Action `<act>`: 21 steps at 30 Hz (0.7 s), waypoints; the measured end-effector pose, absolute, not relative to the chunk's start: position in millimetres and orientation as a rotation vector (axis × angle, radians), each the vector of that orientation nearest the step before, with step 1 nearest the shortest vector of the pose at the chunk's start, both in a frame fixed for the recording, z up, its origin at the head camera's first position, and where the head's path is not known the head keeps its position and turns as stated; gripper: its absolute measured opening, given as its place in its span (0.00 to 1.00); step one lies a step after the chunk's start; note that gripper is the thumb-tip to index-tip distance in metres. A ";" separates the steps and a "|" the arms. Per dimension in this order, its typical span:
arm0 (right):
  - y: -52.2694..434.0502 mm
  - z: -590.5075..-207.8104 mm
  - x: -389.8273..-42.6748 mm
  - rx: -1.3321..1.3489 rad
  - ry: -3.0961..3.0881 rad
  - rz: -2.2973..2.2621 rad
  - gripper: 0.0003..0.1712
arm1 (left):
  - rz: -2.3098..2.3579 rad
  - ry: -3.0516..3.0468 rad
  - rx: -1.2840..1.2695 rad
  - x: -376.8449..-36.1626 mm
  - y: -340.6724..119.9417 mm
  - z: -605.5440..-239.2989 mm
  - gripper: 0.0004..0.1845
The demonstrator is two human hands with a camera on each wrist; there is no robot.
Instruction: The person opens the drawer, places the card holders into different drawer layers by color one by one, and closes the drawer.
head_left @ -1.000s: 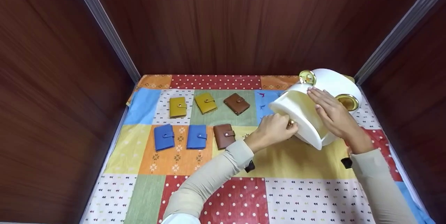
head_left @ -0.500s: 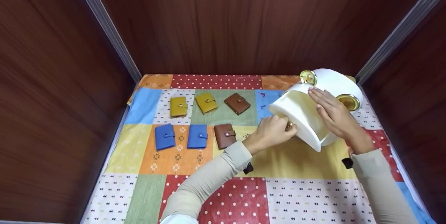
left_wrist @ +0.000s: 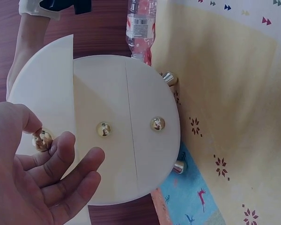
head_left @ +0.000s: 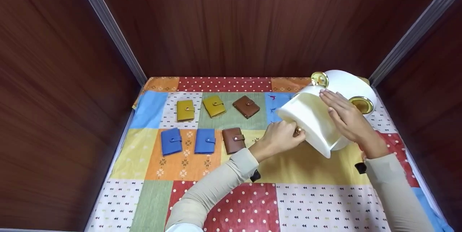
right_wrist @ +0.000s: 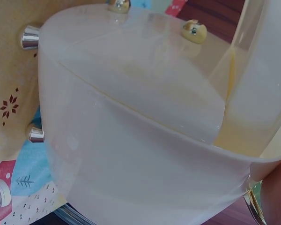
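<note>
On the left of the patchwork cloth (head_left: pixel 310 167) that covers the tabletop, six small snap-button wallets lie in two rows. The far row holds a yellow wallet (head_left: pixel 185 110), a second yellow wallet (head_left: pixel 214 106) set at a slight angle, and a brown wallet (head_left: pixel 245 106) turned more sharply. The near row holds a blue wallet (head_left: pixel 170 141), a second blue wallet (head_left: pixel 204 141) just beside it, and a brown wallet near the middle (head_left: pixel 232 140).

Right of the wallets, the left hand (head_left: pixel 279 138) reaches to a white round drawer box (head_left: pixel 325 116), which is tipped over towards the person near the right far corner of the cloth. Its grip is clenched on a small gold knob (left_wrist: pixel 42 140): the wrist view shows thumb and forefinger pinching it at the edge of the round face, where one drawer segment is drawn out from the body. Two more gold knobs (left_wrist: pixel 103 129) sit in line across that face, untouched. Short metal feet (left_wrist: pixel 169 78) stick out from the rim.

Further right, the right hand (head_left: pixel 344 116) lies flat on the box's curved side, fingers straight and spread, its grip released, pressing the box steady. Beyond the box, in the left wrist view, a clear plastic bottle (left_wrist: pixel 141 26) with a red label lies at the cloth's edge.
</note>
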State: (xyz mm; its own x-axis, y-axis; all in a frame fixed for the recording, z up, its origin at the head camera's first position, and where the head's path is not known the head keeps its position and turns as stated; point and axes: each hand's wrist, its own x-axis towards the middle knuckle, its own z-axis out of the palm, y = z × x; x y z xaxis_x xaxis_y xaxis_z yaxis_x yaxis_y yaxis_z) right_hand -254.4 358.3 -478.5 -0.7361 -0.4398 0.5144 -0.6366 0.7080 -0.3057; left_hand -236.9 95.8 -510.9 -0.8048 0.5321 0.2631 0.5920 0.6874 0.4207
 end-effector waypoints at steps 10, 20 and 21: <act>358.8 -479.1 -254.4 0.823 -2.518 0.672 0.27 | -0.757 -2.786 -0.937 -234.8 92.4 -513.8 0.20; 358.2 -479.3 -255.2 0.834 -2.500 0.670 0.27 | -0.706 -2.745 -0.911 -234.0 89.9 -517.1 0.19; 358.0 -479.2 -255.3 0.837 -2.496 0.669 0.27 | -0.703 -2.742 -0.909 -233.8 89.6 -517.3 0.19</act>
